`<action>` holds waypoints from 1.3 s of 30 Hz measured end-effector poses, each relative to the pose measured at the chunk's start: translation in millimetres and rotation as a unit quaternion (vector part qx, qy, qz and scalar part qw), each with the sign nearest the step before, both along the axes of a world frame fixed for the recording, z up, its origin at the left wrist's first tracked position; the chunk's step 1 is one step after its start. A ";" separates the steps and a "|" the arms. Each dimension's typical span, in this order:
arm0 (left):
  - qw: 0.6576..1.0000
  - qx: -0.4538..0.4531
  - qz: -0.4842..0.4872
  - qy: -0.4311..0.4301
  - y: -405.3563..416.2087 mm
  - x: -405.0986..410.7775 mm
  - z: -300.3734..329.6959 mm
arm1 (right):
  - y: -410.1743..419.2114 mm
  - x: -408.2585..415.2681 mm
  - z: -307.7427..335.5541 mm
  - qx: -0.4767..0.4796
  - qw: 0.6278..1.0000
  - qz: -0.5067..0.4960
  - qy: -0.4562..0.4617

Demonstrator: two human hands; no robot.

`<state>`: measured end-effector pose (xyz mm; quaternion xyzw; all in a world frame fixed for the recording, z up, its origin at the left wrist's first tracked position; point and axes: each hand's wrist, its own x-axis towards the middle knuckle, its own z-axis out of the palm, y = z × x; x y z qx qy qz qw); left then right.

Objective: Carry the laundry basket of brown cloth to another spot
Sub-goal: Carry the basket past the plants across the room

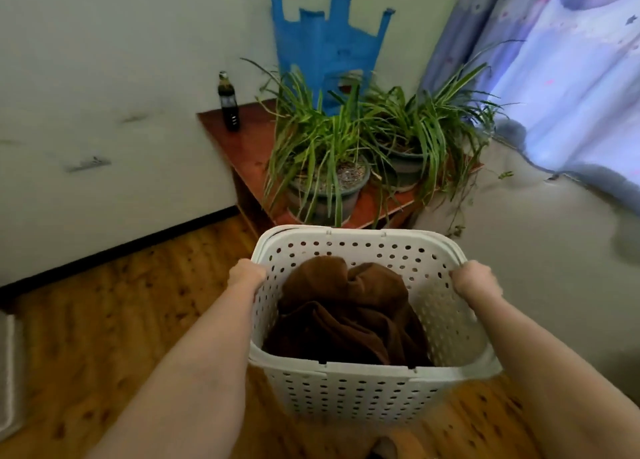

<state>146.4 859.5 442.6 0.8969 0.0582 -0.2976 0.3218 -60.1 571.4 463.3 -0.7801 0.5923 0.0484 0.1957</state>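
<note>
Brown cloth (343, 306) in basket (349, 386) | left hand (246, 274), right hand (471, 278) gripping rims

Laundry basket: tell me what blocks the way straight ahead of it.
The laundry basket, gripped by left hand and right hand, faces a low red table with two potted plants, right beyond its far rim. Wooden floor lies open leftward.

both arms reach forward, the left hand (246, 274) gripping the left rim of a white perforated laundry basket (367, 389) and the right hand (471, 279) gripping the right rim. crumpled brown cloth (346, 313) fills the inside. beyond it, two potted plants (332, 154) and a dark bottle (228, 102) stand on a low wooden table (239, 147) (a blue stool (327, 46) sits upside down behind them), with a curtain (554, 71) at right.
</note>
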 end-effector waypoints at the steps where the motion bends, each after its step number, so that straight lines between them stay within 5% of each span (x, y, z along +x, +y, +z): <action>1: 1.000 0.004 0.007 0.000 16.3 4.4 1.0 | 14.9 9.0 -0.1 0.006 1.000 0.006 -0.001; 16: 0.974 0.062 0.213 -0.040 292.5 133.7 2.1 | 228.1 273.0 -20.9 0.047 0.973 0.221 -0.035; 32: 0.939 0.033 0.342 -0.010 410.0 347.2 -24.9 | 334.1 577.4 -39.6 0.036 0.939 0.341 -0.006; 39: 0.952 0.034 0.305 0.011 443.9 476.9 -41.8 | 372.3 683.6 -67.0 0.053 0.950 0.308 0.003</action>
